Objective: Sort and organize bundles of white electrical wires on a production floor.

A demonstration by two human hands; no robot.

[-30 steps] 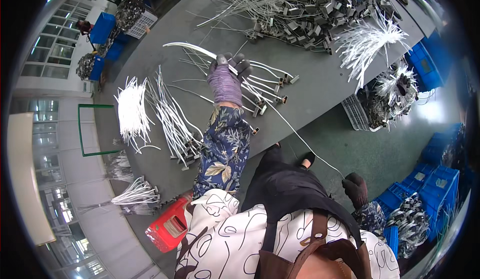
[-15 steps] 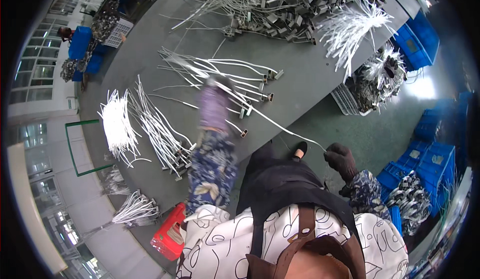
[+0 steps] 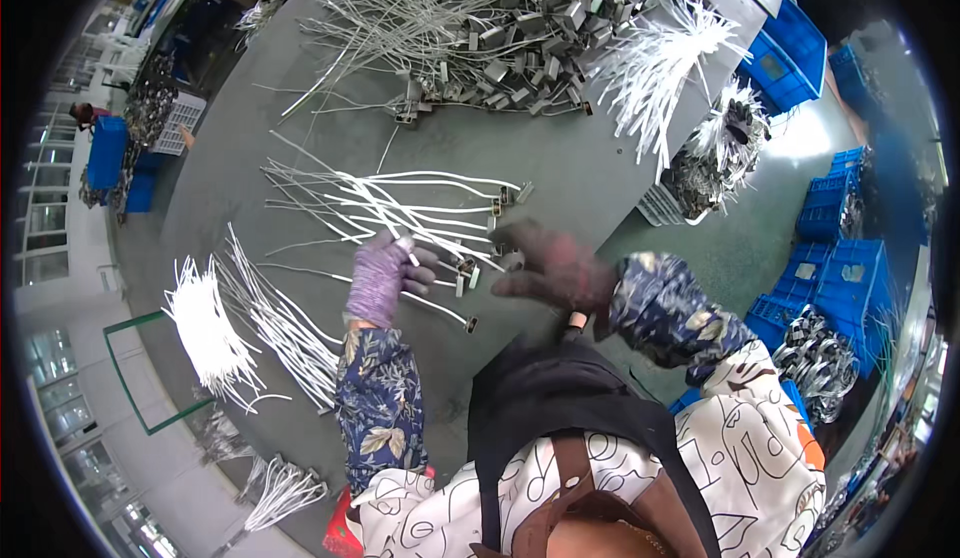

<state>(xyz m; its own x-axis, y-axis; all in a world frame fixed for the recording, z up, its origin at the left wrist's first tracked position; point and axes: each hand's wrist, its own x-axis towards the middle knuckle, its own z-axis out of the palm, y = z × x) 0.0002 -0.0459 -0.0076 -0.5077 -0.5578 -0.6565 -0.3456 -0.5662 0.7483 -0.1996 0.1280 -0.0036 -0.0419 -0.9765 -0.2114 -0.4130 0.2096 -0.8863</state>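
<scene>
My left hand point(image 3: 382, 278), in a purple glove, pinches a thin white cable point(image 3: 400, 248) over the grey table point(image 3: 570, 168). My right hand point(image 3: 545, 266), in a dark glove, hovers at the table's near edge by the metal end pieces point(image 3: 468, 276) of a loose spread of white cables point(image 3: 390, 203). Its fingers are spread and whether it holds anything I cannot tell. Both forearms wear blue flowered sleeves.
A big heap of cables with metal ends point(image 3: 500, 38) lies at the far side. White cable bundles point(image 3: 215, 333) and a grey bundle point(image 3: 285, 323) lie left. White ties point(image 3: 660, 68) fan out at the right edge. Blue crates point(image 3: 835, 278) stand on the floor at right.
My right hand came up from beside my lap to the table edge near the cable ends. My left hand drew back toward me and now pinches a cable.
</scene>
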